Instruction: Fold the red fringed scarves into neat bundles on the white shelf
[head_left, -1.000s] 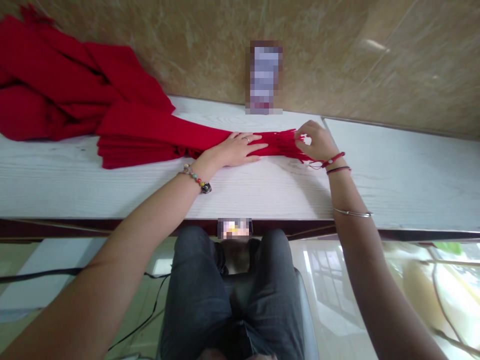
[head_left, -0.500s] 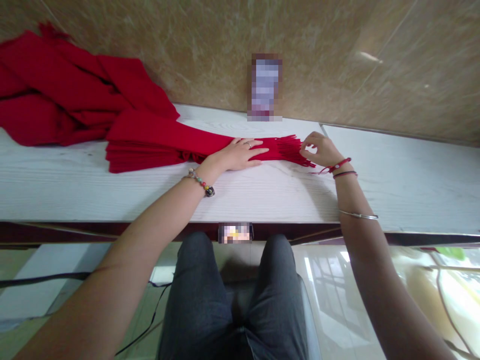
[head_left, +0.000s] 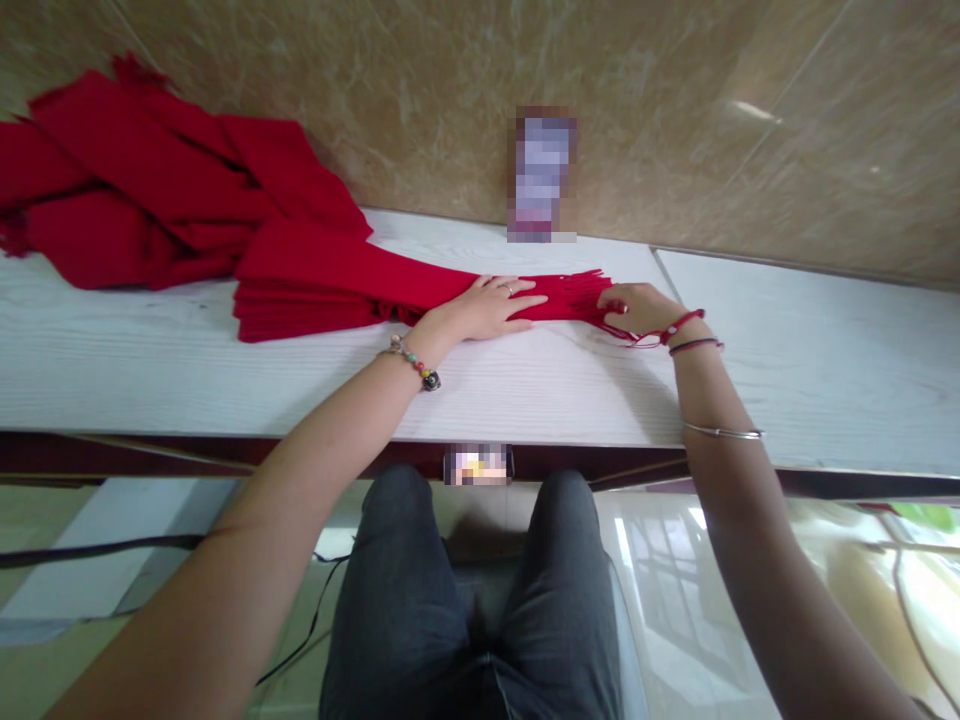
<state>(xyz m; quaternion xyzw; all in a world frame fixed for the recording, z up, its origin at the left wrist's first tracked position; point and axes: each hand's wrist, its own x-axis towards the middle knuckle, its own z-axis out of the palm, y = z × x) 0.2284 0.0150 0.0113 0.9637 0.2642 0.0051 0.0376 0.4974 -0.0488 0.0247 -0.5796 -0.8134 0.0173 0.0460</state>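
A red scarf (head_left: 337,285) lies folded lengthwise along the white table (head_left: 225,370), its fringe (head_left: 581,292) pointing right. My left hand (head_left: 487,308) lies flat on the scarf near the fringed end, fingers stretched out. My right hand (head_left: 637,305) rests on the fringe tips with its fingers curled down onto the strands. Beaded, red cord and metal bracelets show on my wrists.
A heap of more red cloth (head_left: 127,190) lies at the table's back left against the marbled wall (head_left: 750,130). A blurred small object (head_left: 541,175) stands against the wall. A seam (head_left: 667,280) splits the tabletop right of my hand. My legs and a floor cable (head_left: 90,550) are below.
My right hand has lowered from a raised pinch onto the fringe end. The left hand stays pressed flat on the scarf. The view has shifted slightly.
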